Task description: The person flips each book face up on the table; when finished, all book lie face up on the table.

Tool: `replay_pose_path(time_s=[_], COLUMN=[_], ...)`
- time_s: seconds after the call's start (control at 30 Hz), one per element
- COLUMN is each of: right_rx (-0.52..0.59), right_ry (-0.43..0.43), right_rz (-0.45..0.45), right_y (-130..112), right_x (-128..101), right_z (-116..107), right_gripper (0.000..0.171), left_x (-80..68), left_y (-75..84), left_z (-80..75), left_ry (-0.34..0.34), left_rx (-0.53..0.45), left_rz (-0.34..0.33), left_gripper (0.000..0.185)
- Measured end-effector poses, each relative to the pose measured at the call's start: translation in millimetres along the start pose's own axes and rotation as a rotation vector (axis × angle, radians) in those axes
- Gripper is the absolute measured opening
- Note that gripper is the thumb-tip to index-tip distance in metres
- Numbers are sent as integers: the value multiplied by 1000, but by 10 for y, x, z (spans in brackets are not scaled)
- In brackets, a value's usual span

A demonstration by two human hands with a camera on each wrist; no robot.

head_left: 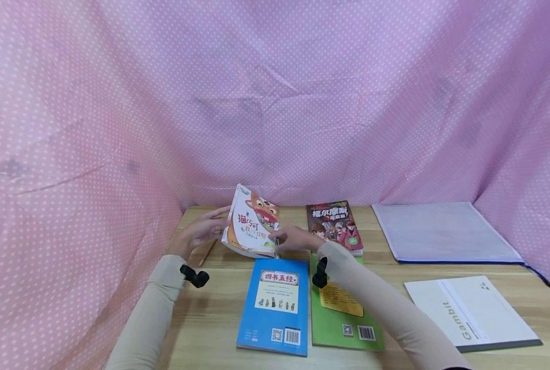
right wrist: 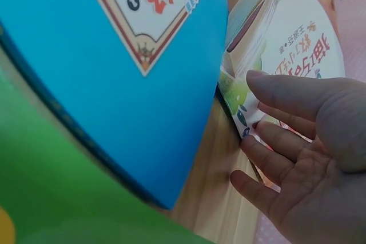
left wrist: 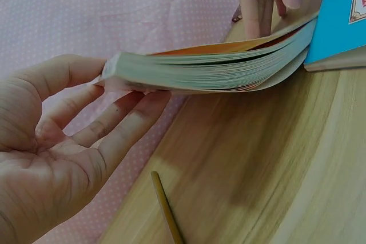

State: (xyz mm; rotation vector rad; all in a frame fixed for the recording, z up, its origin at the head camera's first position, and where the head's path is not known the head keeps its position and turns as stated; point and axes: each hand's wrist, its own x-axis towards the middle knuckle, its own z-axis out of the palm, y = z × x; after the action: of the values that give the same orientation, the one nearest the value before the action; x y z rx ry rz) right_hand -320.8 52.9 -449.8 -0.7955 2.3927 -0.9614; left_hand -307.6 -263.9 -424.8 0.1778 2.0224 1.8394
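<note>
A white paperback book point(head_left: 252, 223) with a cartoon animal on its cover is tilted, its left side raised off the wooden table. My left hand point(head_left: 203, 231) grips it by the spine; in the left wrist view the thumb lies on top and the fingers point(left wrist: 123, 118) are beneath. The page block point(left wrist: 229, 70) sags toward its far end, close to the blue book point(head_left: 275, 308). My right hand point(head_left: 298, 239) is at the cover's right edge, fingers point(right wrist: 269, 158) loosely extended and overlapping the lower corner in the right wrist view.
A thin brown stick point(head_left: 207, 253) lies below my left hand. A green book point(head_left: 344, 318) is under my right forearm, with a dark-covered comic book point(head_left: 335, 226) behind it. Rightward lie a translucent blue-edged folder point(head_left: 446, 231) and a white Gambit notebook point(head_left: 471, 311). Pink dotted cloth point(head_left: 275, 128) encloses the table.
</note>
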Motion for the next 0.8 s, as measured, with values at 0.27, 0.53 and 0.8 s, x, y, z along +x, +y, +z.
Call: replay_pose_path(time_s=[0.27, 0.53, 0.8], right_rx=[-68, -68, -59], right_ry=[1, 2, -19], right_rz=[-31, -12, -17], right_y=[11, 60, 112], right_x=[-40, -94, -176], right_z=[-47, -70, -138], right_gripper=[50, 50, 51], left_x=[31, 76, 119], left_y=[-65, -125, -133], left_z=[2, 61, 131], left_ry=[-1, -29, -11], left_rx=[8, 11, 3], left_rz=[-4, -3, -23], left_gripper=[64, 67, 67])
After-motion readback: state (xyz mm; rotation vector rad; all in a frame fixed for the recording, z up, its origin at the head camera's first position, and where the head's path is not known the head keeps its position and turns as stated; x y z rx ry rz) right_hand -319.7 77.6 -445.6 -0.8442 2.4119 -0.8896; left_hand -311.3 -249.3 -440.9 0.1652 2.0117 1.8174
